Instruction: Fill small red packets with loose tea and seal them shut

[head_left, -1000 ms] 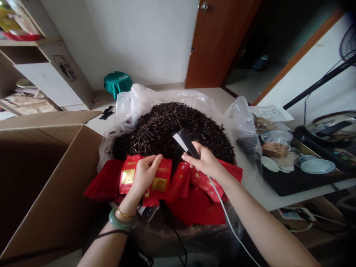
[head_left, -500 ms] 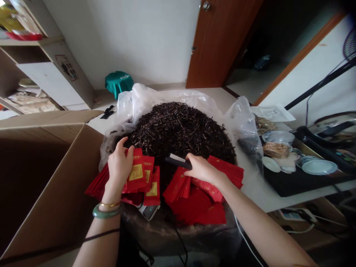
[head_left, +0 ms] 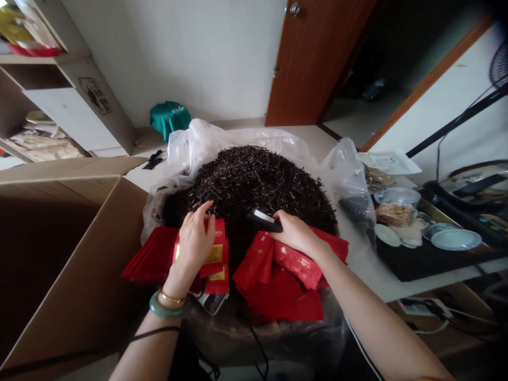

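Note:
My left hand (head_left: 194,241), wearing a green bangle and a gold bracelet, has its thumb against the edge of a red packet with a gold label (head_left: 215,255). That packet overlaps other labelled red packets on a small silver device (head_left: 215,304), which is mostly covered. My right hand (head_left: 296,233) grips a short black bar-shaped tool with a white strip on top (head_left: 266,219), just above the near edge of the dark loose tea leaves (head_left: 257,177). Under the right hand lie red sachets (head_left: 254,262) in fanned stacks. More red packets (head_left: 153,256) stand in a row left of my left hand.
Clear plastic lining (head_left: 194,143) surrounds the heaped leaves. On the left stands an open cardboard box (head_left: 127,227). To the right, a side table (head_left: 363,254) carries bowls and a tray. A green-covered bin (head_left: 170,119) sits by the wall. Cables hang below.
My left hand has shifted right with the labelled packet, over the other packets, uncovering the row at left. My right hand has moved slightly right and up with the black tool.

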Tool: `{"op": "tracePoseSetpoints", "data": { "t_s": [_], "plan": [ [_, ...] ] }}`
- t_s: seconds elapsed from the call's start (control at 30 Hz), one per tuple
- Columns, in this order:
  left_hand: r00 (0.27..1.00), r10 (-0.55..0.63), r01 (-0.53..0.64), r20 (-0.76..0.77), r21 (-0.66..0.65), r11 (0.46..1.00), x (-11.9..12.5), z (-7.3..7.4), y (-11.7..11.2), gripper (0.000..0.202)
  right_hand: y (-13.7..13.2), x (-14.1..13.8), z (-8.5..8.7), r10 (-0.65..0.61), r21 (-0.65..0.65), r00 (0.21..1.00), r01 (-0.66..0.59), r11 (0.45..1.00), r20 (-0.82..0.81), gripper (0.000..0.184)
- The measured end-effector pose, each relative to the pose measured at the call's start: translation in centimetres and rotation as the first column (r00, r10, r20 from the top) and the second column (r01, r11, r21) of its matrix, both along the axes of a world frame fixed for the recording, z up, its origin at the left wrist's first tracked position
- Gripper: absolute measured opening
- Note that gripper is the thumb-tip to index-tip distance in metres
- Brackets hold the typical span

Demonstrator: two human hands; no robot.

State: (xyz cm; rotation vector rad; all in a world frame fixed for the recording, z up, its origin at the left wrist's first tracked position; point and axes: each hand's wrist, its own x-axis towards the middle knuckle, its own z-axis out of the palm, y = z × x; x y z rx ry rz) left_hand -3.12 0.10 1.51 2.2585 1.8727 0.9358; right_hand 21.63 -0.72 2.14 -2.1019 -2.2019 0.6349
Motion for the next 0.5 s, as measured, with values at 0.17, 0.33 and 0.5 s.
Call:
{"op": "tracePoseSetpoints", "data": {
  "t_s": [0.17,0.33,0.5],
  "plan": [
    [0.988,-0.065,0.065,-0.141,-0.009,0.998,0.5,-0.6,-0.1,0.034,0.9,2.5,0.2,-0.048,-0.023,0.99,0.051,0.998,0.129,0.035],
    [0.971,-0.098,0.085,-0.217,-0.072,0.994,0.2,-0.7,0.0,0.032,0.4,2.3,1.2,-0.066,0.051,0.975,0.057,0.997,0.214,0.038],
    [0.968,-0.106,0.086,-0.229,-0.098,0.991,0.0,-0.4,0.0,0.032,-3.0,-2.6,1.5,0.437,0.118,0.897,-0.441,0.89,0.061,0.038]
  ]
}}
